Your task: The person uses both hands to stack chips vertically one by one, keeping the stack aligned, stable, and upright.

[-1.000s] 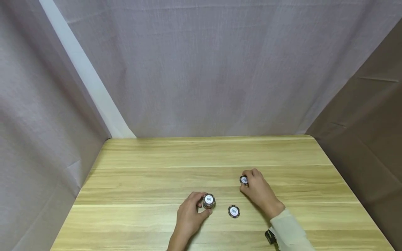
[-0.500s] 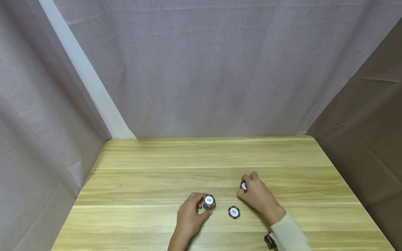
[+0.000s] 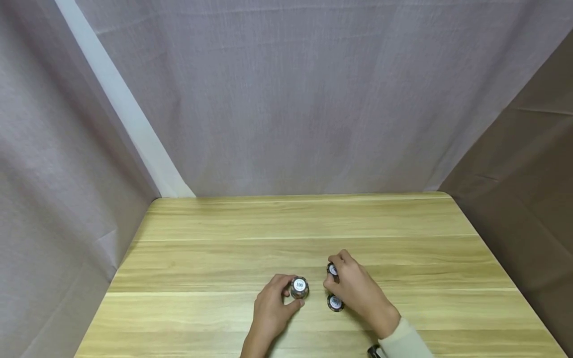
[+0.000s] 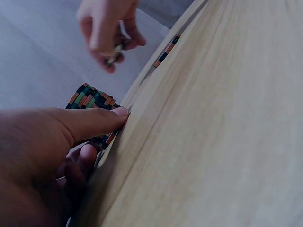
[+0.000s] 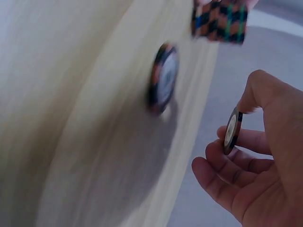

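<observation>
A stack of poker chips [image 3: 299,285], its top chip marked 100, stands upright on the wooden table. My left hand [image 3: 270,304] holds it from the left, thumb on the near side and fingers on the far side. In the left wrist view, black, orange and green edges show on the stack [image 4: 90,98]. Right of it, my right hand [image 3: 358,287] pinches a single poker chip [image 5: 232,131] between thumb and fingers, raised off the table. Another poker chip [image 3: 334,303] lies flat below that hand, partly covered by it in the head view.
The wood-grain table [image 3: 215,253] reaches back to a grey curtain [image 3: 286,99]. A brown cloth [image 3: 524,169] hangs along the right side. By the right sleeve [image 3: 405,342] is a small black object [image 3: 375,351].
My right hand has moved left and a little nearer with its chip, passing over the loose chip's edge. The left hand stays at the stack.
</observation>
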`<state>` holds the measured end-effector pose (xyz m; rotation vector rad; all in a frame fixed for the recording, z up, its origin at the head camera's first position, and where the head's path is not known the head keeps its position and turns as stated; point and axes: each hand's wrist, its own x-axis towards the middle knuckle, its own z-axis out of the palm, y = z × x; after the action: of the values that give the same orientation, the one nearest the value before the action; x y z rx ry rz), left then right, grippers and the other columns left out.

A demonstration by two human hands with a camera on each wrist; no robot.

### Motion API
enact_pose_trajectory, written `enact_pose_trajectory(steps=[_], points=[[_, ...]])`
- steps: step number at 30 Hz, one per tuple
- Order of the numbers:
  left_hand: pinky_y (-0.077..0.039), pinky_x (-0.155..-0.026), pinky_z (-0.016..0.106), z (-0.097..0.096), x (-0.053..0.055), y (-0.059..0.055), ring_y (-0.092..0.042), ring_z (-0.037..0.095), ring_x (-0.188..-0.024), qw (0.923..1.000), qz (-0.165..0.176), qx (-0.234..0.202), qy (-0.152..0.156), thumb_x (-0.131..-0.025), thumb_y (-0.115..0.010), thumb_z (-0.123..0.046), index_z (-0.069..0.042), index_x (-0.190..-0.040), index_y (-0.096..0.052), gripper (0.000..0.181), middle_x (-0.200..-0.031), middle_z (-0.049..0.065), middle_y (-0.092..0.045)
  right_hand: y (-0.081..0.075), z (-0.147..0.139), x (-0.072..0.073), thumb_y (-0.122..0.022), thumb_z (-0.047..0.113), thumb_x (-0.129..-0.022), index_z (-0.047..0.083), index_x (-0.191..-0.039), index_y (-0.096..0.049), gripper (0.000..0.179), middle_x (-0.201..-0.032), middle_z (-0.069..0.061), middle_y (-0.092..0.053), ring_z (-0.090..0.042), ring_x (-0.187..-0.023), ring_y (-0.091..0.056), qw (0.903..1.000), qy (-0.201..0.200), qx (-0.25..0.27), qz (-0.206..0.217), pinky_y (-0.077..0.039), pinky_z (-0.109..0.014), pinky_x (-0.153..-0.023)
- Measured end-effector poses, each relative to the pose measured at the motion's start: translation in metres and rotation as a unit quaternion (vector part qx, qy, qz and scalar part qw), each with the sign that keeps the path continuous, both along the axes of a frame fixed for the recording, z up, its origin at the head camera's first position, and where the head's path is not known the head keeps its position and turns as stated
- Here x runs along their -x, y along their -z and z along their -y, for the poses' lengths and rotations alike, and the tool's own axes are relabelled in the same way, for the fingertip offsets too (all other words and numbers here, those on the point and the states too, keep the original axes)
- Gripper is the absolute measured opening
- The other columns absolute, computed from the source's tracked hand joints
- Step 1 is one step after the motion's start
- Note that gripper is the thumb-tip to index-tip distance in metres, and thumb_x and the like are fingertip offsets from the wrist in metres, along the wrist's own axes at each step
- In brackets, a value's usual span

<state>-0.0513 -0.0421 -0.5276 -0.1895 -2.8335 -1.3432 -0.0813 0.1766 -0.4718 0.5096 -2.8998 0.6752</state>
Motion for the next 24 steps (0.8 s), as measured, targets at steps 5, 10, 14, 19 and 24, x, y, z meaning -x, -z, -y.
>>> enact_pose_trajectory(steps=[5,10,14,19,24], points=[[-0.045,-0.073,0.025,0.0,0.001,-0.001,-0.055,0.0,-0.085,1.0,0.009,0.003,0.002,-0.075,-0.094,-0.019,-0.02,-0.122,-0.076,0.05,-0.107,-0.014,-0.067,-0.004,0.019,-0.009,-0.074,0.006,-0.084,-0.006,-0.113,-0.07,0.032,-0.102,-0.009,-0.063,-0.011,-0.082,-0.062,0.9983,-0.039,-0.012,-0.041,-0.059,-0.022,-0.069],[-0.044,-0.073,0.024,0.0,0.001,-0.001,-0.054,0.0,-0.085,1.0,0.007,0.006,0.003,-0.076,-0.094,-0.021,-0.02,-0.122,-0.076,0.05,-0.109,-0.014,-0.067,-0.002,0.037,-0.016,-0.078,0.011,-0.083,-0.003,-0.117,-0.071,0.037,-0.103,-0.005,-0.065,-0.009,-0.084,-0.062,0.9962,-0.059,-0.012,-0.064,-0.061,-0.024,-0.073],[-0.046,-0.072,0.025,0.001,0.001,0.0,-0.056,0.0,-0.085,0.9999,-0.003,0.01,-0.001,-0.077,-0.093,-0.022,-0.019,-0.121,-0.076,0.047,-0.11,-0.014,-0.069,0.0,0.05,-0.019,-0.079,0.014,-0.084,-0.002,-0.124,-0.069,0.045,-0.105,-0.004,-0.068,-0.01,-0.087,-0.065,0.9941,-0.07,-0.015,-0.082,-0.061,-0.027,-0.076],[-0.048,-0.074,0.028,0.002,-0.001,0.0,-0.055,0.0,-0.084,0.9998,-0.006,0.02,-0.002,-0.08,-0.091,-0.019,-0.018,-0.121,-0.076,0.044,-0.111,-0.013,-0.069,0.003,0.062,-0.022,-0.078,0.015,-0.084,-0.002,-0.124,-0.07,0.044,-0.104,-0.005,-0.069,-0.013,-0.087,-0.066,0.9924,-0.073,-0.033,-0.094,-0.061,-0.034,-0.077],[-0.044,-0.07,0.025,0.002,0.0,0.001,-0.053,0.0,-0.082,0.9996,-0.011,0.024,0.001,-0.079,-0.09,-0.013,-0.018,-0.12,-0.075,0.044,-0.105,-0.015,-0.065,0.007,0.065,-0.024,-0.077,0.017,-0.087,0.0,-0.121,-0.071,0.038,-0.104,-0.004,-0.069,-0.015,-0.088,-0.067,0.9929,-0.067,-0.047,-0.086,-0.06,-0.035,-0.077]])
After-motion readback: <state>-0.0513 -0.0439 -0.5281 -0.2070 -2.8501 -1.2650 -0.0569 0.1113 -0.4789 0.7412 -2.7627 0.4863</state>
